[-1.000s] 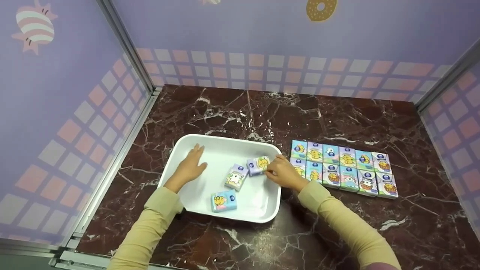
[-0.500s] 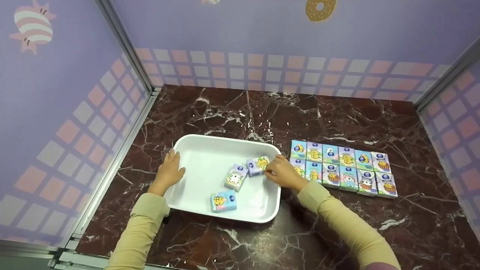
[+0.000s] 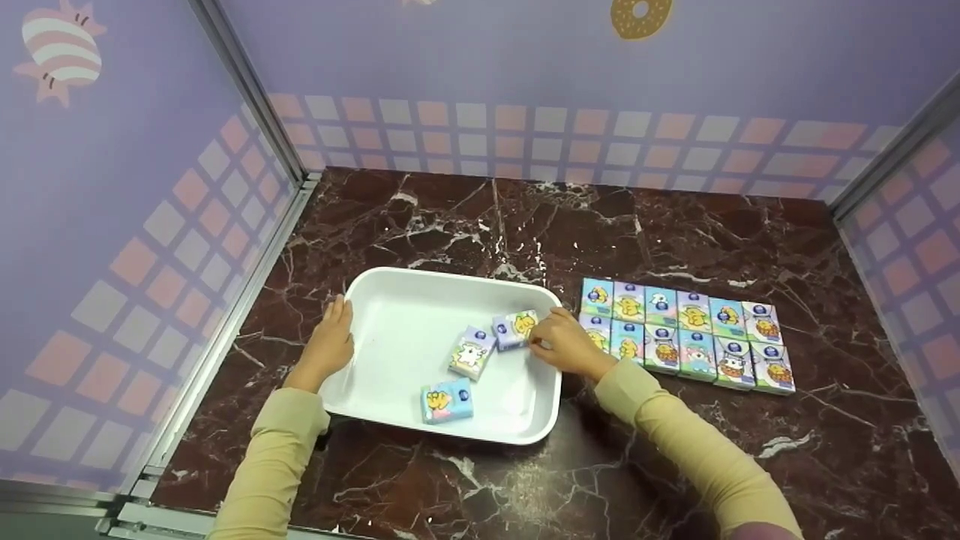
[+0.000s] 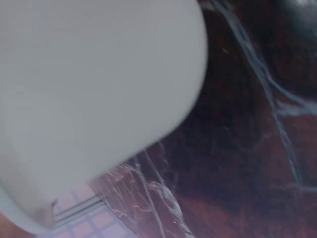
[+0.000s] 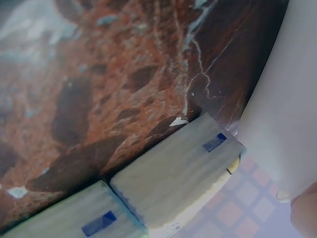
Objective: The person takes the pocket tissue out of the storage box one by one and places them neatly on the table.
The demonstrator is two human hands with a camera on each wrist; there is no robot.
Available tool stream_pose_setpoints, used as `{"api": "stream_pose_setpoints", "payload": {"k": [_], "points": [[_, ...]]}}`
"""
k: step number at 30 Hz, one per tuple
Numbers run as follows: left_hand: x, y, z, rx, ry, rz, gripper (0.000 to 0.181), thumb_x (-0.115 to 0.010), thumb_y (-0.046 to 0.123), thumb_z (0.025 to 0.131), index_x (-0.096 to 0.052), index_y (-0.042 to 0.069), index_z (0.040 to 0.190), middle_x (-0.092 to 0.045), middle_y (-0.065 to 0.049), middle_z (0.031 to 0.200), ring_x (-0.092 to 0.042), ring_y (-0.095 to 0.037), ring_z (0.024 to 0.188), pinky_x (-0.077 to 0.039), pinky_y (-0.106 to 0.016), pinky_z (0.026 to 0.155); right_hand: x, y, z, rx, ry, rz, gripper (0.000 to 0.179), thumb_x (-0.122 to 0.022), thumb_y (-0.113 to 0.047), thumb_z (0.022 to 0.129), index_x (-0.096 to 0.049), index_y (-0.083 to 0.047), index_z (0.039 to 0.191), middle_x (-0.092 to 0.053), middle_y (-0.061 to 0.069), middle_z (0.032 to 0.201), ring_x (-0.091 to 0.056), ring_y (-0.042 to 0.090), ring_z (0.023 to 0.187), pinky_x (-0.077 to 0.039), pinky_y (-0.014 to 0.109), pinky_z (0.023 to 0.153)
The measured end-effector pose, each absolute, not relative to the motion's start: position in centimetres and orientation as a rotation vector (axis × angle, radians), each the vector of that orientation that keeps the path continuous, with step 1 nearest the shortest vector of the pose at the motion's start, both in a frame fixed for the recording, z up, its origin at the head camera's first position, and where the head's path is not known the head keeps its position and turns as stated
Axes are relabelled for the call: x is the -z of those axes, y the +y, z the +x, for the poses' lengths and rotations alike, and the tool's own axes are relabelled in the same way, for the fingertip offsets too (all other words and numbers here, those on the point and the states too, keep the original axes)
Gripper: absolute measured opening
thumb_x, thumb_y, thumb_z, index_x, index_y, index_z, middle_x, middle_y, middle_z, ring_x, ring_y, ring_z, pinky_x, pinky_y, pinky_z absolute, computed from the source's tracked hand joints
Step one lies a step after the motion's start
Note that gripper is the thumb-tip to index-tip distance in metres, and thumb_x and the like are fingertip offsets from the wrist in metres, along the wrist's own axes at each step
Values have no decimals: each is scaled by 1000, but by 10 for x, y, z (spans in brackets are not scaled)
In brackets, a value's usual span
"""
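Note:
A white plastic tray [image 3: 405, 277] stands on the dark marbled table, with three small tissue packs inside. One is purple and yellow [image 3: 515, 330], one shows a white cartoon animal [image 3: 472, 351], and a blue one [image 3: 448, 400] lies near the front wall. My left hand [image 3: 327, 343] holds the tray's left rim, fingers pointing away from me. On the opposite side my right hand [image 3: 564, 342] grips the right rim with curled fingers, right beside the purple pack. In the left wrist view the tray's outer wall [image 4: 109, 84] fills much of the picture, and most of that hand is hidden.
To the right of the tray, several tissue packs [image 3: 696, 313] lie in two tight rows, partly behind my right hand. Purple patterned panels [image 3: 525, 67] enclose the back and sides. A metal rail [image 3: 247, 300] runs along the left table edge.
My left hand has moved left, from over the tray's inside to its left rim. My right hand has stayed at the right rim, and the packs lie as before.

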State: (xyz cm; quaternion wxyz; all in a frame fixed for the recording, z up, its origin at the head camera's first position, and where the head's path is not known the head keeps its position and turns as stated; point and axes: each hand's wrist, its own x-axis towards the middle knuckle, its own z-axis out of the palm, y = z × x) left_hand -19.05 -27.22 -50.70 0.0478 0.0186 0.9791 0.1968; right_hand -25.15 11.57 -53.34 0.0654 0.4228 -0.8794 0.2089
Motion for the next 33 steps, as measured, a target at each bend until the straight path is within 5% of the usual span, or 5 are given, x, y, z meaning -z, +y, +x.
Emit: {"api": "stream_pose_setpoints", "payload": {"k": [13,21,27,33], "points": [[525,-277,-189,-621,3170,131,56,-36,-12,77,-25,-15,132,-19,-29,142,-19,-46,129,-22,-54,106,511,104,-262,-607,-2659,1384,38,-56,8,64,-63,-5,99,-61,12,99,-58,29,91,-47,40,86],[525,-275,-188,-539,3211,103,59,-40,-13,76,-26,-13,133,-21,-26,142,-20,-44,129,-26,-52,105,499,93,-270,-289,-2888,1444,72,-71,-11,70,-38,-19,134,-39,20,133,-38,38,121,-42,52,92],[524,-273,-186,-500,3249,107,59,-42,-12,75,-28,-13,132,-25,-26,140,-24,-43,128,-30,-53,103,509,91,-274,160,-2553,1551,63,-65,-17,76,-40,-30,132,-42,18,132,-49,34,110,-51,43,79],[526,-273,-185,-490,3264,106,60,-44,-12,75,-28,-12,132,-25,-25,141,-25,-42,129,-30,-52,103,512,85,-270,424,-2296,1503,49,-60,-25,77,-48,-37,122,-48,5,129,-51,25,109,-49,36,80]]}}
